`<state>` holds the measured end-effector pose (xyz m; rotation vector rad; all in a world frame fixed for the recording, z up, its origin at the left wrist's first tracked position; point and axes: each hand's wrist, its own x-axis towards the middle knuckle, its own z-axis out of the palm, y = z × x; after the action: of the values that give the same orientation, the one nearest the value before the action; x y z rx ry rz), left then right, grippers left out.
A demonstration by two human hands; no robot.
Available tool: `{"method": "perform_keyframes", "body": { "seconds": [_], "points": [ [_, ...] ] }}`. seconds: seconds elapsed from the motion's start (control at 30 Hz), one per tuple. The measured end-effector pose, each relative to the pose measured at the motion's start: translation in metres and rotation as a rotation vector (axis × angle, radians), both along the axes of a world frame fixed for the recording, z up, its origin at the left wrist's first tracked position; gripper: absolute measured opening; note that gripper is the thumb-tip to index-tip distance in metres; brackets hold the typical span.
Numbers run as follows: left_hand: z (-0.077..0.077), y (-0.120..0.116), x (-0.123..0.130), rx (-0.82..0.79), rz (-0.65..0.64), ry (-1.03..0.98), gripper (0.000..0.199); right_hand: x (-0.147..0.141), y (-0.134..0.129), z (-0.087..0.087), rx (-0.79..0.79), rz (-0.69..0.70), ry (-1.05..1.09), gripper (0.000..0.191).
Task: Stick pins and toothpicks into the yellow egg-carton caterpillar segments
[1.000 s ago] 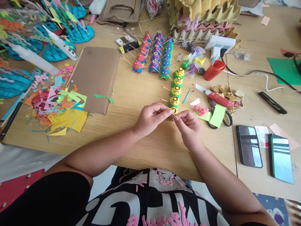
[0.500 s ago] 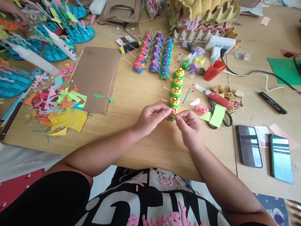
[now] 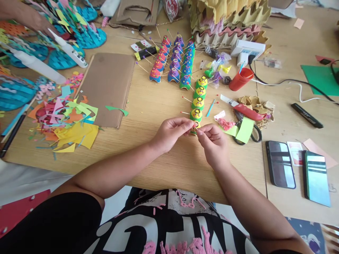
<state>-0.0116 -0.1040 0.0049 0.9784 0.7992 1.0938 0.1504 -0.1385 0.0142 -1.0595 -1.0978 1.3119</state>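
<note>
My left hand [image 3: 173, 133] and my right hand [image 3: 215, 144] meet over the near end of a yellow-and-green egg-carton caterpillar [image 3: 198, 103]. Thumb and forefinger are pinched on both hands. A tiny red bit shows at my left fingertips, and a thin pale stick runs to my right fingertips. The caterpillar has smiling faces on its bumps and red-tipped sticks at its left side. Behind it stand a red-and-blue caterpillar [image 3: 158, 65], a purple-and-blue one [image 3: 174, 64] and a blue-and-green one [image 3: 187, 65].
Brown cardboard [image 3: 108, 88] and paper scraps [image 3: 76, 134] lie left. A red cup [image 3: 241, 79], scissors [image 3: 256, 134], a red-handled cutter [image 3: 249, 111] and two phones [image 3: 280, 164] are right. Egg cartons [image 3: 227, 17] stand behind. Another person's hand [image 3: 39, 23] reaches in at upper left.
My hands stay nearly still, with the red bit and stick shifted slightly between the fingertips. The other person's hand and forearm have moved farther in from the upper left.
</note>
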Motion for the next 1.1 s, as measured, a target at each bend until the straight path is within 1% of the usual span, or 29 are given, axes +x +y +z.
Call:
{"method": "perform_keyframes", "body": {
  "seconds": [0.13,0.23,0.33,0.43,0.53,0.67,0.77,0.87,0.97,1.1],
  "points": [
    [-0.0008,-0.0006,-0.0006,0.090,0.015,0.053,0.027,0.0002,0.0003,-0.0001,-0.004,-0.004,0.006,0.034],
    [-0.0007,-0.0005,-0.0005,0.156,0.064,0.113,0.025,-0.0002,0.0000,0.0010,-0.022,-0.005,-0.006,0.035],
    [0.0004,-0.0004,-0.0001,0.188,0.119,0.138,0.025,-0.0002,0.0000,0.0019,-0.036,0.016,-0.014,0.037],
    [0.0013,-0.0006,0.0000,0.214,0.145,0.147,0.025,0.0000,0.0003,0.0016,-0.028,0.024,-0.025,0.037],
    [0.0006,-0.0010,-0.0007,0.208,0.139,0.155,0.026,0.0000,0.0008,0.0011,-0.008,0.009,-0.036,0.035],
    [-0.0028,-0.0011,-0.0017,0.146,0.091,0.124,0.029,-0.0001,0.0008,0.0015,0.012,-0.011,-0.017,0.034],
    [-0.0034,-0.0010,-0.0018,0.136,0.068,0.107,0.027,-0.0001,0.0004,0.0018,0.014,-0.012,-0.017,0.034],
    [-0.0015,-0.0013,-0.0016,0.160,0.081,0.111,0.023,-0.0005,0.0001,0.0016,-0.001,-0.006,-0.030,0.035],
    [-0.0004,-0.0016,-0.0014,0.175,0.102,0.132,0.023,-0.0008,0.0000,0.0012,0.005,0.011,-0.019,0.033],
    [-0.0020,-0.0014,-0.0015,0.137,0.108,0.133,0.026,-0.0005,0.0003,0.0012,0.011,0.012,-0.032,0.034]
  ]
}}
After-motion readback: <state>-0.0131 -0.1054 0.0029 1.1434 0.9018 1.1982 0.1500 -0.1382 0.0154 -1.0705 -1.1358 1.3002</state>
